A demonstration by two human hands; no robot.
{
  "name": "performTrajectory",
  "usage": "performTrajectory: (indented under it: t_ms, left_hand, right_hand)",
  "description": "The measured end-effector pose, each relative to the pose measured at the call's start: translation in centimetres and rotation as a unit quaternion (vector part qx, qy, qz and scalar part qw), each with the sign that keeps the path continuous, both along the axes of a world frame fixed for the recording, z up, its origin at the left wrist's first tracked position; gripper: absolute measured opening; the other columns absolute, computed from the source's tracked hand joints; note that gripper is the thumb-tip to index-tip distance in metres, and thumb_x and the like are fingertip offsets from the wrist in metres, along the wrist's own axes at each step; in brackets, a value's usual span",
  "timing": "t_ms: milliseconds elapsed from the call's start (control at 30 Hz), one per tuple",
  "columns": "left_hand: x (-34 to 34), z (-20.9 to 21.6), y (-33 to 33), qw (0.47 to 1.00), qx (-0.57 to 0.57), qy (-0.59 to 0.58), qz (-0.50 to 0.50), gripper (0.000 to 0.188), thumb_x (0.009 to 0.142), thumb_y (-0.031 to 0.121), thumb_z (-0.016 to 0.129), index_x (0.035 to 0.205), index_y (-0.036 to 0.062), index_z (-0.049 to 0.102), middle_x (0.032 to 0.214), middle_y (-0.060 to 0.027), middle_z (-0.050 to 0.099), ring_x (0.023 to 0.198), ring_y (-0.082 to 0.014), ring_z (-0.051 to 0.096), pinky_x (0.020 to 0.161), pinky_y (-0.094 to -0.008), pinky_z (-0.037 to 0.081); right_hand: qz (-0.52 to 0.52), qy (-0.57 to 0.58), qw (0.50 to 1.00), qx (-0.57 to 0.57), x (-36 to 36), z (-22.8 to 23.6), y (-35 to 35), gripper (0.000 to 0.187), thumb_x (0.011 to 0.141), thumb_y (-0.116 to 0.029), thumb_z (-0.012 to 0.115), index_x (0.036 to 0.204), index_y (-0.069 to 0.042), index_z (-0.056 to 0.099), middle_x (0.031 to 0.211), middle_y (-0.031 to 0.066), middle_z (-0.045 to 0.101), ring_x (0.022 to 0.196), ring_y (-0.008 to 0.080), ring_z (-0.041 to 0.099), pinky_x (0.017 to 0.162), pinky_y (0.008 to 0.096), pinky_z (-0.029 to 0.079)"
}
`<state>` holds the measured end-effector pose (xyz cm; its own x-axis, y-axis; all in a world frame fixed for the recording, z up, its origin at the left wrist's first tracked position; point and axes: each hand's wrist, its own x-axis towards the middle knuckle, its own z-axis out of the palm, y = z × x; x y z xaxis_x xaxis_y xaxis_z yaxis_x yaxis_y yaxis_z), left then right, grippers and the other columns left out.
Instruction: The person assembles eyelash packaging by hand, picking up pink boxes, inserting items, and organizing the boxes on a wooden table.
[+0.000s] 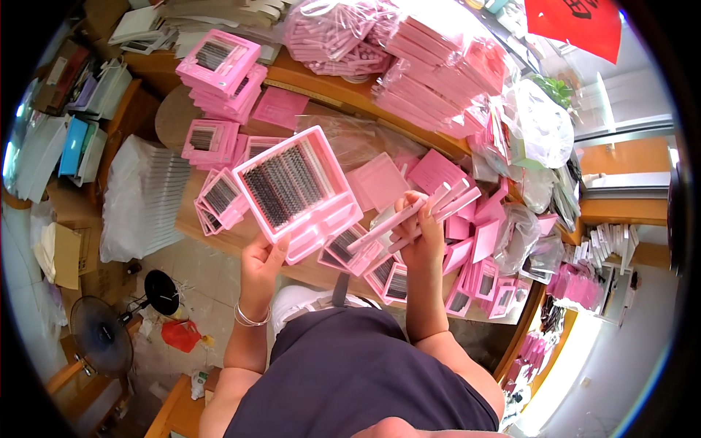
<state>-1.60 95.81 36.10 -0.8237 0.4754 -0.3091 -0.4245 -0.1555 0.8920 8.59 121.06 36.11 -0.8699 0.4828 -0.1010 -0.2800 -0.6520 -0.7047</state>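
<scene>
My left hand [264, 264] grips the lower left corner of a pink lash tray [296, 190], its thumb on the front. Rows of dark false-lash clusters fill the tray's upper part, and moulded pink recesses at its lower end show nothing in them. To the right of the tray, my right hand [423, 237] is closed round several slim pink tubes [381, 230], which fan out on both sides of the fist. Tray and tubes are held above the table, apart from each other. Below them lie smaller lash boxes [349, 247] with dark rows inside.
Stacked pink lash boxes [219, 62] stand at the table's far left. Bagged pink tubes [336, 36] and wrapped pink packs [438, 73] crowd the shelf behind. More small lash boxes [482, 281] spread rightward. A black fan [102, 336] stands on the floor at left.
</scene>
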Motion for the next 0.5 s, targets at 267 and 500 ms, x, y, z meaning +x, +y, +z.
performTrajectory:
  t_ms: [267,500]
  left_hand:
    - [0.9,2.1,0.1,0.994,0.023,0.047,-0.092,0.025,0.096,0.015,0.062,0.115,-0.0023,0.063,0.096,-0.0010,0.065,0.082,-0.0048,0.055,0.073,-0.0209,0.045]
    - [1.0,2.0,-0.9,0.995,0.015,0.023,-0.091,0.028,0.103,0.016,0.047,0.114,-0.0064,0.060,0.099,-0.0037,0.065,0.088,-0.0077,0.055,0.079,-0.0218,0.044]
  right_hand:
    - [0.029,0.004,0.986,0.162,0.0,4.0,-1.6,0.017,0.087,-0.004,0.061,0.102,0.004,0.067,0.092,0.0118,0.063,0.078,0.0166,0.060,0.066,0.0264,0.046]
    - [0.136,-0.095,0.920,0.355,-0.3,6.7,0.1,0.020,0.080,0.010,0.065,0.097,0.004,0.071,0.087,0.0104,0.067,0.076,0.0160,0.062,0.068,0.0267,0.047]
